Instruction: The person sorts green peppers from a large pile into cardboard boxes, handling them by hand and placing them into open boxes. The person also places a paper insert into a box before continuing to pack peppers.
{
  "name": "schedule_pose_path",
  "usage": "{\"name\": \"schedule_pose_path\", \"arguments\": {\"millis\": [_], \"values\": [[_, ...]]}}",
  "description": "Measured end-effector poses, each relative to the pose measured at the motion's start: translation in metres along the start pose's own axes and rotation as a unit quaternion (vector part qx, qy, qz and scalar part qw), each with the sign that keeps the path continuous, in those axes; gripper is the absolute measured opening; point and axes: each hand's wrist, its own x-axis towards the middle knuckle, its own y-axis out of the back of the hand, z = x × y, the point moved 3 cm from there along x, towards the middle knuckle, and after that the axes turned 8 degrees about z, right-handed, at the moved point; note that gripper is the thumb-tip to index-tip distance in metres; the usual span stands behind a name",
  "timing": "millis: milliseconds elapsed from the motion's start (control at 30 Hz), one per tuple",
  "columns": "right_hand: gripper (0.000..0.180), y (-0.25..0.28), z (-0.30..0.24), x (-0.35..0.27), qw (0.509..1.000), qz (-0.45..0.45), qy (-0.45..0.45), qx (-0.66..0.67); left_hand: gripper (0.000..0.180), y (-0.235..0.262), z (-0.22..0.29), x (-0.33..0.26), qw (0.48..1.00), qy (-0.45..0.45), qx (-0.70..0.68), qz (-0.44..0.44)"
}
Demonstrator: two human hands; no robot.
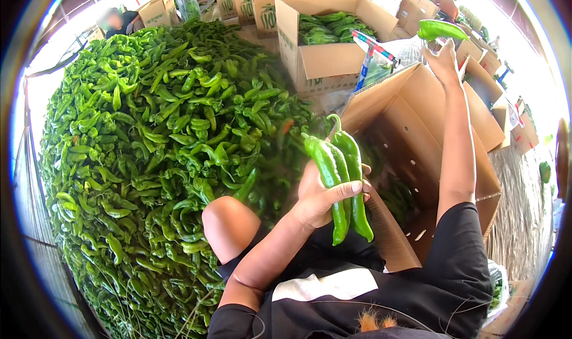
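Observation:
Several long green chili peppers [326,164] are clasped in my left hand [325,190], its thumb pressed across them. They stand roughly upright, with a curved stem sticking up on one. My right arm reaches far out to the upper right, where my right hand [443,64] grips a single green pepper [440,31] lying about level. Beneath that arm is an open cardboard box [438,157] with peppers [396,199] partly visible inside. To my left rises a large heap of loose green peppers [155,160], close to my bent knee.
Beyond the open box stands another carton [330,62] filled with green peppers. A blue and red frame [369,56] with clear plastic stands between them. More printed cartons [238,2] line the back. Another person [122,22] is behind the heap at far left.

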Motion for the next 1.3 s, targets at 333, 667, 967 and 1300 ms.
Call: {"name": "schedule_pose_path", "arguments": {"millis": [333, 667, 967, 1300], "values": [[0.058, 0.009, -0.159, -0.221, 0.748, -0.389, 0.535, 0.057, 0.071, 0.005, 0.012, -0.005, 0.963, 0.196, 0.143, -0.115], [0.093, 0.064, 0.126, -0.190, 0.960, -0.258, -0.107, 0.014, 0.109, 0.069, 0.029, -0.030, 0.989, 0.098, 0.108, -0.016], [0.080, 0.012, 0.304, -0.337, 0.866, -0.372, -0.321, -0.091, 0.099, 0.118, 0.053, -0.071, 0.966, 0.091, 0.172, 0.171], [0.090, -0.047, 0.260, -0.465, 0.810, -0.433, -0.210, -0.334, 0.098, 0.123, 0.034, -0.067, 0.918, 0.113, 0.188, 0.331]]}}
